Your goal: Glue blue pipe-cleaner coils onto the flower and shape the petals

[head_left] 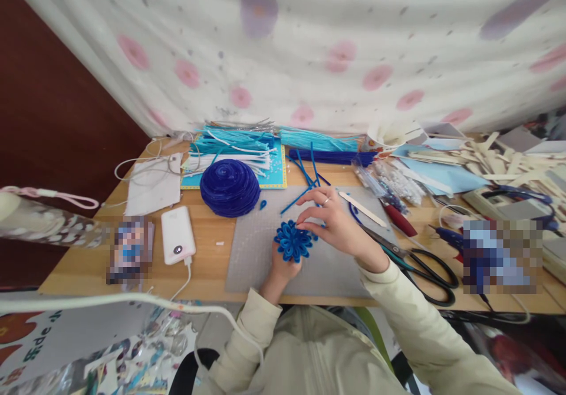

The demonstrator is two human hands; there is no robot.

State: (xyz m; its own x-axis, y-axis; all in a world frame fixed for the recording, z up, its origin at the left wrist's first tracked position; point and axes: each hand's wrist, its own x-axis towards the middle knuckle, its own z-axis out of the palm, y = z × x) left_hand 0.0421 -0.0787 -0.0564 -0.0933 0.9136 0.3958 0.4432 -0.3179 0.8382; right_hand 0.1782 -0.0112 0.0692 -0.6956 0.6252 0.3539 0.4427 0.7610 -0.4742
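A blue flower [293, 240] made of looped pipe cleaners stands over the grey cutting mat [252, 265]. My left hand [283, 268] is closed around its underside, and the petals hide most of those fingers. At the flower's right edge my right hand [329, 221] has thumb and index finger brought together against a petal, the other fingers raised. Loose blue pipe cleaners [305, 177] lie just beyond my right hand. One small blue loop [263, 204] rests on the mat beside a dark blue coiled dome [230, 187].
Large scissors [411, 259] and a wooden stick [362, 208] lie to the right, near a glue gun [451, 239]. Bundles of pipe cleaners [234, 141] line the back. A white power bank [178, 236] with a cable sits left. Wooden sticks [508, 153] are heaped at far right.
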